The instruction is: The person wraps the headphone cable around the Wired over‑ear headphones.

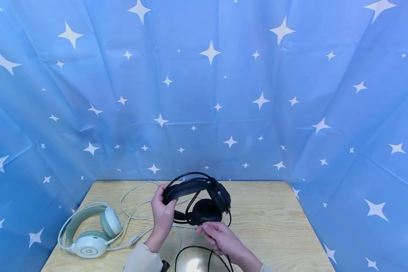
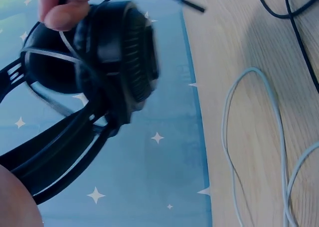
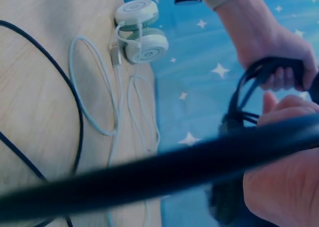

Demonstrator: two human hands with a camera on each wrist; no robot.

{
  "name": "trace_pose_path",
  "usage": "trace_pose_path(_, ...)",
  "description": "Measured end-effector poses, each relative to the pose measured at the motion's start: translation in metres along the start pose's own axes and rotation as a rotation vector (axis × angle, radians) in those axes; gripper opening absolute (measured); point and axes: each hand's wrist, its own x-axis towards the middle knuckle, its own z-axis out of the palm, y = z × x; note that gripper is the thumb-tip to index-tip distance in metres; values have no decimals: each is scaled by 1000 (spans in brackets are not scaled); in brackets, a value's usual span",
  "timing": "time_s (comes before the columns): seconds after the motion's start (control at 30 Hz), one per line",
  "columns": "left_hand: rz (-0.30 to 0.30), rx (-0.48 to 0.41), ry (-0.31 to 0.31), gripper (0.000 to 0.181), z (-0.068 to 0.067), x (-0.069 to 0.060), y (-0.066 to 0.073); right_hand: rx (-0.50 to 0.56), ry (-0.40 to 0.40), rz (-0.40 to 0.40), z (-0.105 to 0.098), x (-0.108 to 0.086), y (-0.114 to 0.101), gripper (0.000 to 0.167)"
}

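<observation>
Black headphones (image 1: 204,210), held up over a pale wooden table (image 1: 275,226), tilted, with ear cups toward the right and padded headband (image 1: 190,186) toward the left. Left hand (image 1: 164,211) curled round the headband in a closed grip. Right hand (image 1: 222,238) just below the nearer ear cup, thumb and fingertips drawn together, seemingly pinching a thin dark part of the headphones; impossible to tell whether cord or microphone arm. Step in hand, by the look of it: steadying the headphones with one hand while handling that thin part with the other. For the next move, probably needed: a firm left grip, a light right touch and some slack in the black cord (image 3: 80,117), lying in loops on the near part of the table. Farther left, white headphones (image 1: 89,250) resting on the table, with pale cable (image 2: 279,125) in loose loops nearby. Behind everything, a blue backdrop (image 1: 204,94) with white stars.
</observation>
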Motion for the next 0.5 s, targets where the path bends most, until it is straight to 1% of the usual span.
trace_pose_path(0.13,-67,0,-75,34,1,1,2,-26,0,18,-3,-1,-2,37)
trace_pose_path(0.2,-80,1,-104,37,2,2,4,-25,-7,22,-4,-1,-3,35)
trace_pose_path(0.27,-75,-4,-123,40,4,2,7,-12,-11,23,-5,-1,-3,33)
trace_pose_path(0.4,-46,3,-114,44,5,2,12,5,0,14,-8,-1,-3,35)
trace_pose_path(0.5,-30,25,-75,44,4,1,11,-19,27,13,-8,-2,-1,34)
